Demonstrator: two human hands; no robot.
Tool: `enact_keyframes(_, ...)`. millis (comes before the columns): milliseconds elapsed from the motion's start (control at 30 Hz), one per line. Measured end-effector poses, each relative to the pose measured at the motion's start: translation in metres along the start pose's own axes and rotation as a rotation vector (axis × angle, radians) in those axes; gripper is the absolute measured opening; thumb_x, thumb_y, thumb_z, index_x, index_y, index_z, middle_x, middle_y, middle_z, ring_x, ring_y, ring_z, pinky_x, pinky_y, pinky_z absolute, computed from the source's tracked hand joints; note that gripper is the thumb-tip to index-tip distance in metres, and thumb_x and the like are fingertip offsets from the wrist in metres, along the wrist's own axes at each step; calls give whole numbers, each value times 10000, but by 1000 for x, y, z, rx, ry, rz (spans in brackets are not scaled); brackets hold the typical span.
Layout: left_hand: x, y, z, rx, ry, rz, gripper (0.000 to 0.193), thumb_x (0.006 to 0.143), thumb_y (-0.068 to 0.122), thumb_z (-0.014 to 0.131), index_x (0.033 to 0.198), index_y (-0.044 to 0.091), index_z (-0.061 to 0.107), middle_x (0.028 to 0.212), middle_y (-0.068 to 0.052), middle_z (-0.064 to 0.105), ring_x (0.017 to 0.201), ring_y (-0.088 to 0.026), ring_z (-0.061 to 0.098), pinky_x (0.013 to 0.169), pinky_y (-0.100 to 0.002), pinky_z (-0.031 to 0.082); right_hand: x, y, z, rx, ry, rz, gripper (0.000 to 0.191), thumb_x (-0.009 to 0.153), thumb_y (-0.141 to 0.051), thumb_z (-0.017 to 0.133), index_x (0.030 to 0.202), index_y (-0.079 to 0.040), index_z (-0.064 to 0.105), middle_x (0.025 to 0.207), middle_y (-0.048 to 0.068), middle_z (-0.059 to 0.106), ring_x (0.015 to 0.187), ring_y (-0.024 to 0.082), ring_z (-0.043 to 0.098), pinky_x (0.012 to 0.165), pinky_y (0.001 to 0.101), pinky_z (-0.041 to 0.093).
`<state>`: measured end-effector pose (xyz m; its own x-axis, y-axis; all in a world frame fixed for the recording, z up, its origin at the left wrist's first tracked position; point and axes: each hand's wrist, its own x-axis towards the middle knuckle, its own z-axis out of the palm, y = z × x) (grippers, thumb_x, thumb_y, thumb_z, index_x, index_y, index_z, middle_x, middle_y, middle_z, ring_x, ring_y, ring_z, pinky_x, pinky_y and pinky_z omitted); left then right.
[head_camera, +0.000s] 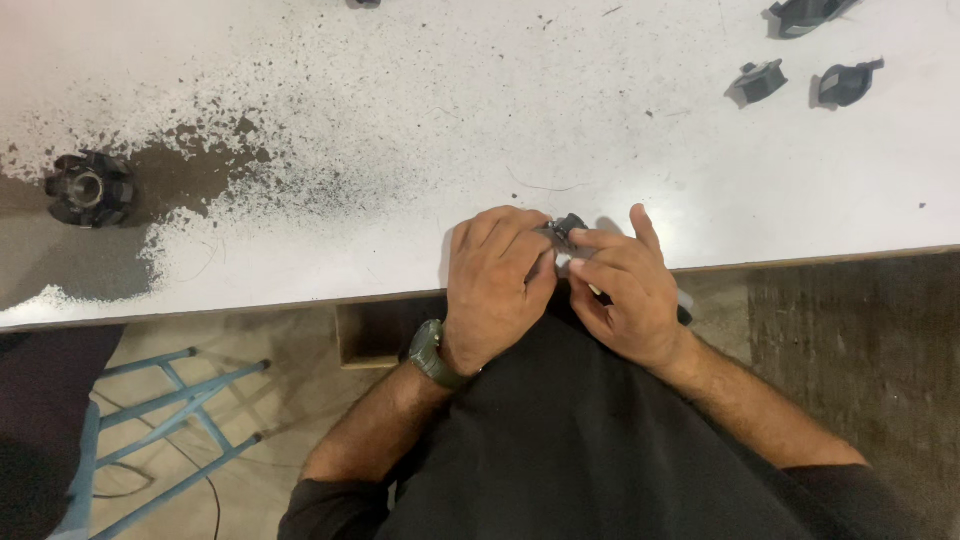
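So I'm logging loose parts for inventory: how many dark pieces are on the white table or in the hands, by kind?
Round hub-like part: 1
Small dark pieces, far right: 3
Small part held in both hands: 1
Piece cut off at top edge: 1
Total: 6

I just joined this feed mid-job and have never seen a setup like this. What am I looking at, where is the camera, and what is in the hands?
There is no machine here: a person works with two bare hands. The single picture comes from a camera on the person's head, looking down over a dark shirt to a white worktable with worn paint.

The left hand, with a green wristwatch, and the right hand meet at the table's near edge, together pinching a small dark part; its exact shape is too hidden to tell.

Lying apart: a round dark toothed hub at far left and three small black pieces at top right. A blue stool frame stands on the floor.
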<state>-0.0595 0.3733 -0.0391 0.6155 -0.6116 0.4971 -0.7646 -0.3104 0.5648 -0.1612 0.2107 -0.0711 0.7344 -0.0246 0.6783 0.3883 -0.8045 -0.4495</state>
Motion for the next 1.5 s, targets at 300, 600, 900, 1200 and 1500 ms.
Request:
enact_keyframes(300, -3, -5, -3, -52, -18, 10, 186, 890, 80, 720, 1073, 80, 689, 1201, -33, 687, 1191, -240, 611, 1046, -439, 417, 4, -3, 3, -103, -14, 46, 358, 823, 132, 785, 1085, -74, 655, 1027, 78, 700, 1100, 243, 703, 1283, 533, 290)
enact_keyframes(600, 1, -2, -8, 68, -12, -58, 238, 867, 181, 750, 1073, 71, 706, 1298, -95, 622, 1321, -307, 509, 1159, -574, 296, 17, -6, -20, -145, -16, 37, 340, 844, 71, 748, 1128, -114, 724, 1006, 64, 596, 1167, 285, 631, 1309, 577, 186)
enact_keyframes(900, 6, -6, -7, -6, -29, -27, 168, 933, 172, 771, 1099, 143, 768, 1391, -37, 614, 1406, -268, 493, 1221, -557, 279, 30, -2, -20, -269, -185, 193, 405, 816, -223, 861, 1182, -90, 750, 1149, 89, 617, 1283, 317, 514, 1266, 633, 106)
enact_keyframes(1200, 0, -9, -5, 166, 36, 165, 177, 838, 99, 816, 976, 113, 705, 1333, -62, 600, 1384, -304, 494, 1117, -505, 423, 20, 4, -18, -228, -134, 190, 349, 810, -237, 887, 1099, -94, 753, 1112, 72, 609, 1258, 300, 524, 1273, 631, 134)
enact_keyframes(1500, 3, -11, -5, 61, 5, 138, 169, 845, 78, 801, 979, 110, 702, 1287, -35, 606, 1391, -276, 511, 1087, -453, 450, 20, 3, -20, -232, -159, 177, 337, 803, -245, 892, 1059, -76, 753, 1065, 77, 598, 1247, 293, 529, 1267, 636, 149)
